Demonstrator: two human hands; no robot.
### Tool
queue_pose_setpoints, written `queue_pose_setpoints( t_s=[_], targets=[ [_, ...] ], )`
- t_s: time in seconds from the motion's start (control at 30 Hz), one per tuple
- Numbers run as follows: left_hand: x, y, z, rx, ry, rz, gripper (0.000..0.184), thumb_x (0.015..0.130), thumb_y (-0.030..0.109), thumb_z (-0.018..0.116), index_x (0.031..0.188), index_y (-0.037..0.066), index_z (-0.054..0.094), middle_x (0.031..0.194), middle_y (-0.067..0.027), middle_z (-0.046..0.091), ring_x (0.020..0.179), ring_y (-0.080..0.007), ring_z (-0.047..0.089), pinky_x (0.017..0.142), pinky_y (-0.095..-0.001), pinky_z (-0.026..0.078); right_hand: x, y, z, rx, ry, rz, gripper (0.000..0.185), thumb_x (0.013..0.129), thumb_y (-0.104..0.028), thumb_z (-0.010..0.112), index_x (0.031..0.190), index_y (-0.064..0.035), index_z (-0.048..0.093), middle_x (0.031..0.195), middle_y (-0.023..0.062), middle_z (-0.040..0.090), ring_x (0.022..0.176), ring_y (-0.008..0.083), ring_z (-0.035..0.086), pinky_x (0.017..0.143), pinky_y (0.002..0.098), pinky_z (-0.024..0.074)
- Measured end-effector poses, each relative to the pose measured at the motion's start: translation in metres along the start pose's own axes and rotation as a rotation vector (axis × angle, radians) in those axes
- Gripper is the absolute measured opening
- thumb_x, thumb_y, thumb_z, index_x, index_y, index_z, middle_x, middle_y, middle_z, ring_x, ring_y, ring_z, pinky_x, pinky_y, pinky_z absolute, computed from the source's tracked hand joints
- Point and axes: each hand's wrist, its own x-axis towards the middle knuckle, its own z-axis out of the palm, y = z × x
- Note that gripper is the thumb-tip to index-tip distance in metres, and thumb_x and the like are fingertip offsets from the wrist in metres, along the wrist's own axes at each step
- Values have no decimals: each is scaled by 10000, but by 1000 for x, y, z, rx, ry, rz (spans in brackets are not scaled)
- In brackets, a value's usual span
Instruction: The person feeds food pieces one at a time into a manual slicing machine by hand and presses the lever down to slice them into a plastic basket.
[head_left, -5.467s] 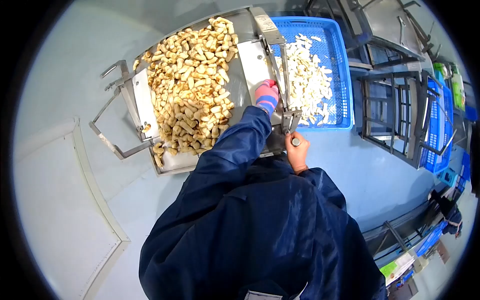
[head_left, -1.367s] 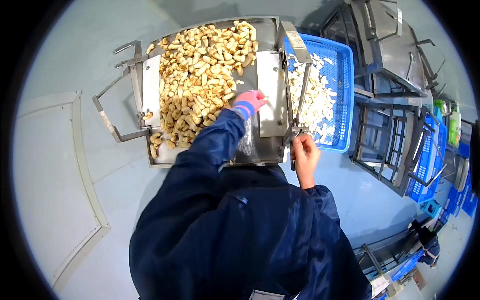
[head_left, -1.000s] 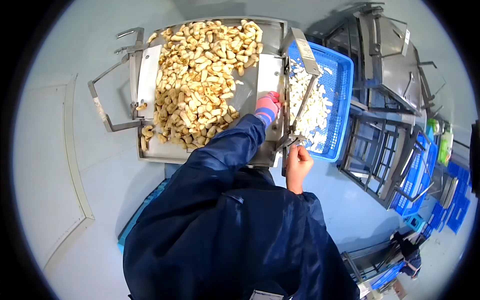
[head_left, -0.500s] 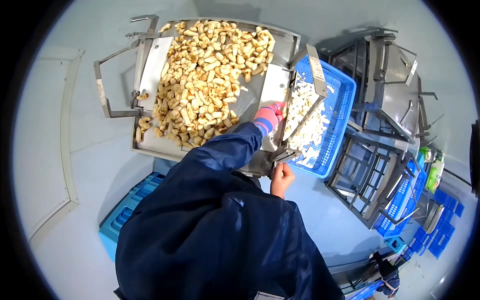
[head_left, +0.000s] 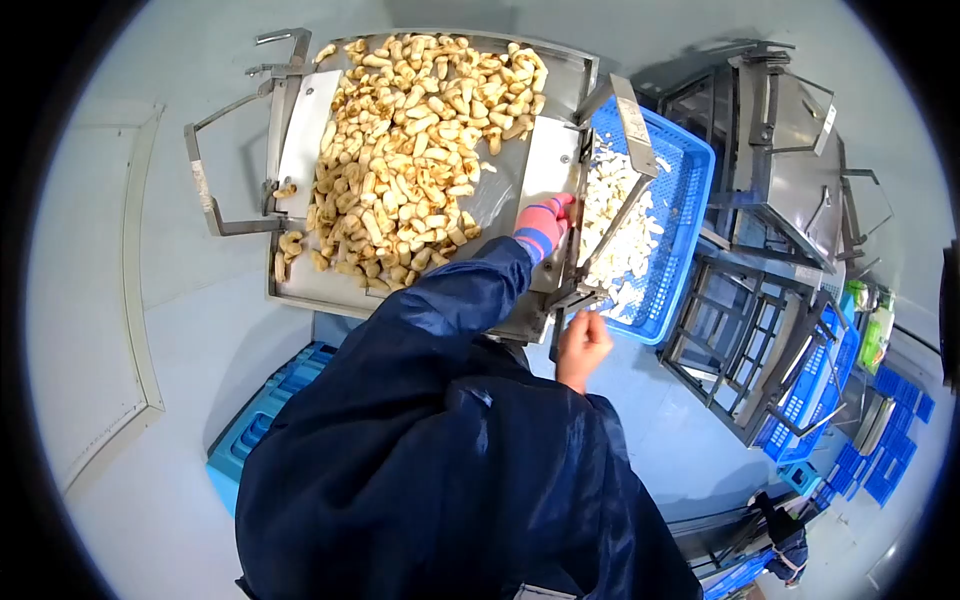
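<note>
My left hand, in a pink and blue striped glove, rests over the white board at the right side of the metal tray. Its fingers are bent against the upright metal bar edging the board; anything under them is hidden. Plump yellow-brown pieces, like small peeled bananas, are heaped on the tray. My bare right hand is curled closed just below the bar's near end, beside a dark handle-like part. I cannot make out what it grips. Beyond the bar, pale cut slices lie in a blue basket.
An angled metal frame reaches over the basket, and a similar one juts out at the left. Steel racks stand to the right. A blue-green crate is on the floor at left. Part of another person shows at lower right.
My right hand has shifted slightly right and up, away from the dark handle-like part. My gloved left hand has moved slightly, staying at the bar. The view has shifted a little.
</note>
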Motion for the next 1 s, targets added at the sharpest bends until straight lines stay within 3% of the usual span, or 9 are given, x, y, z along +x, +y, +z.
queue_pose_setpoints(
  t_s=[0.1, 0.3, 0.57, 0.7, 0.8, 0.9, 0.93, 0.97, 1.0],
  targets=[
    [1, 6, -5, -25, -41, -47, 383, 793, 89, 608, 1168, 138, 548, 821, -88, 650, 733, -248, 608, 683, -347, 474, -18, 51, 6, -22, -59, 136, 238, 838, -102, 559, 649, 30, 501, 509, 59, 422, 546, 63, 365, 469, 290, 319],
    [7, -14, 11, -118, -13, 26, 373, 800, 71, 603, 1165, 125, 542, 872, -96, 660, 763, -233, 620, 687, -328, 478, 10, -34, -1, 168, -2, 120, 280, 853, -53, 556, 596, -1, 459, 480, -32, 381, 485, 28, 315, 418, 238, 226],
    [11, -4, 20, 58, 170, -47, 245, 810, 94, 569, 1054, 74, 583, 872, -115, 638, 755, -244, 613, 707, -337, 486, -19, 57, 7, 26, -44, 136, 265, 839, -95, 558, 627, 20, 448, 504, 77, 339, 527, 82, 297, 444, 314, 261],
    [20, 24, 24, -85, 240, -230, 184, 774, 131, 573, 939, 66, 620, 814, -176, 643, 759, -334, 601, 717, -373, 474, -19, 58, 6, 54, -45, 146, 293, 842, -96, 552, 607, 15, 417, 507, 62, 320, 531, 84, 284, 446, 310, 249],
    [17, 37, 10, -451, 102, -52, 175, 763, 143, 594, 926, 84, 622, 861, -169, 643, 774, -313, 605, 723, -366, 480, -17, 61, 6, 80, -58, 154, 293, 845, -99, 548, 611, 12, 412, 513, 62, 328, 529, 91, 283, 446, 309, 256],
    [22, 32, -59, 248, 286, 213, 227, 772, 217, 624, 968, 103, 630, 922, -96, 633, 791, -265, 608, 729, -360, 486, -18, 60, 5, 18, -76, 124, 302, 859, -106, 543, 603, -9, 415, 513, 32, 355, 506, 71, 305, 435, 282, 263],
    [34, 9, -88, 1061, 310, 511, 251, 750, 252, 618, 949, 99, 635, 953, -93, 623, 836, -255, 599, 766, -350, 474, -17, 61, 5, 3, -78, 85, 321, 874, -111, 536, 589, -28, 413, 511, -6, 380, 486, 51, 324, 424, 257, 255],
    [39, 16, -113, 954, 349, 190, 314, 685, 274, 580, 921, 70, 621, 943, -78, 619, 940, -250, 570, 856, -356, 418, -17, 62, 4, -14, -77, 48, 342, 888, -116, 529, 575, -46, 410, 508, -44, 405, 465, 30, 342, 412, 232, 246],
    [54, -20, -136, 1078, 409, 258, 288, 675, 230, 583, 912, 71, 619, 931, -85, 622, 929, -248, 574, 837, -362, 424, -16, 58, 5, -5, -62, 63, 322, 872, -112, 539, 588, -29, 412, 511, 2, 376, 484, 50, 323, 421, 259, 255]
  ],
)
